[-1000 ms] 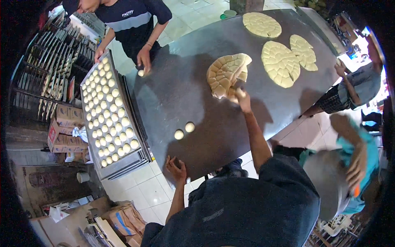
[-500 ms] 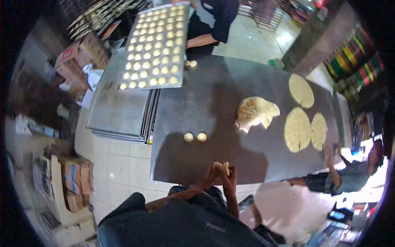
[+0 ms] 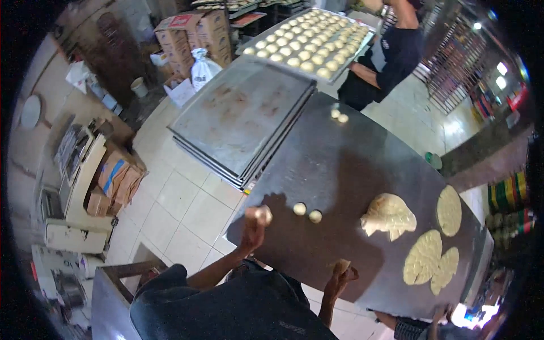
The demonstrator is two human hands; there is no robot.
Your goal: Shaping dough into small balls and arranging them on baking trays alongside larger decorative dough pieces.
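Observation:
My left hand (image 3: 253, 231) is closed on a round dough ball (image 3: 264, 215) above the near left edge of the metal table (image 3: 334, 164). My right hand (image 3: 341, 277), lower and further right over the near edge, grips a small piece of dough (image 3: 341, 264); the fingers partly hide it. Between the hands and a little beyond them, a pale dough ball (image 3: 299, 209) and a second dough ball (image 3: 315, 216) rest side by side. To the right lies a torn, dimpled slab of dough (image 3: 389, 215).
Flat dough rounds (image 3: 424, 258) lie at the table's right. Stacked metal trays (image 3: 243, 107) adjoin its left side. Across the table, a person (image 3: 391, 62) holds a tray (image 3: 249, 55) full of dough balls. Another person's arm (image 3: 439, 317) shows at the lower right. Cardboard boxes (image 3: 212, 34) stand behind.
My hands, together at the dough before, are now apart: the left has moved left with a ball, the right holds a piece. The view has turned left. The person's tray has moved off the stack.

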